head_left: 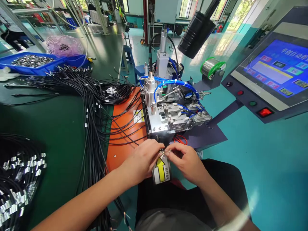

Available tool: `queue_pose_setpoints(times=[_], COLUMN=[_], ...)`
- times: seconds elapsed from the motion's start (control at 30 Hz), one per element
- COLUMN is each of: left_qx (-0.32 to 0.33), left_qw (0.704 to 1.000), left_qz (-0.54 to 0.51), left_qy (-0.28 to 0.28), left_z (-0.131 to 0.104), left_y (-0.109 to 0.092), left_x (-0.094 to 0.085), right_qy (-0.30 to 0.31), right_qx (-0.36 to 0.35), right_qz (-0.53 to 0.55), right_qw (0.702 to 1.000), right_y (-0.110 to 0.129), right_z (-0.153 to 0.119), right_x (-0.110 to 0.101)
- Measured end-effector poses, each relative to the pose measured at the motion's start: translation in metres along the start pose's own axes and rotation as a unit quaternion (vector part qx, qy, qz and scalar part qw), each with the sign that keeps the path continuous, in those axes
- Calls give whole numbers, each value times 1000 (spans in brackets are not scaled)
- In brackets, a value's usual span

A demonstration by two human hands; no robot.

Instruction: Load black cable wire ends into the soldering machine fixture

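My left hand [146, 157] and my right hand [189, 160] meet at the front edge of the machine [156, 123]. Both have their fingers pinched together over a cylinder with a yellow arrow label [161, 171]. A small light-coloured piece shows at my right fingertips, too small to name. What my left fingers hold is hidden. Black cables [120, 128] run over an orange plate [122, 154] toward the machine, just left of my left hand.
Bundled cables with silver connectors [21, 179] lie on the green table [60, 128]. A blue tray [56, 65] holds small metal parts. At right are a solder spool [213, 68] and a control screen [276, 69]; a black cylindrical device [196, 33] hangs above.
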State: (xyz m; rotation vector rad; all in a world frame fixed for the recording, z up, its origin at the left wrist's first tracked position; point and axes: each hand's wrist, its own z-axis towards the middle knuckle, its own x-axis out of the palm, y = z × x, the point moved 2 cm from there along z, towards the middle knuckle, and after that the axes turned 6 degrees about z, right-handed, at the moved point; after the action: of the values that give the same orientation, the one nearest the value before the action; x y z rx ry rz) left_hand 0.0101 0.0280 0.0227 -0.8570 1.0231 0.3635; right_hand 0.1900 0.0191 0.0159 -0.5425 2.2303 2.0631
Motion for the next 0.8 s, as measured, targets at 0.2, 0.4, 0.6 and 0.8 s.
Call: queue_pose_setpoints(times=[0.2,0.4,0.6,0.8], left_qx=[-19,-29,-35,-11], left_qw=[997,996,993,992], left_qz=[14,5,-7,10], left_qy=[-69,-86,-116,-125], left_z=[-4,-4,-5,-5], left_y=[6,9,10,5], left_x=[12,14,13,11], right_qy=[-78,-120,-113,-104], right_qx=[24,-28,-44,-39], right_qz=[43,0,-8,0], right_qw=[996,992,993,994], right_y=[-19,-19,-15,-15], right_z=[-13,-19,-16,-14], right_x=[0,-2,-3,-4])
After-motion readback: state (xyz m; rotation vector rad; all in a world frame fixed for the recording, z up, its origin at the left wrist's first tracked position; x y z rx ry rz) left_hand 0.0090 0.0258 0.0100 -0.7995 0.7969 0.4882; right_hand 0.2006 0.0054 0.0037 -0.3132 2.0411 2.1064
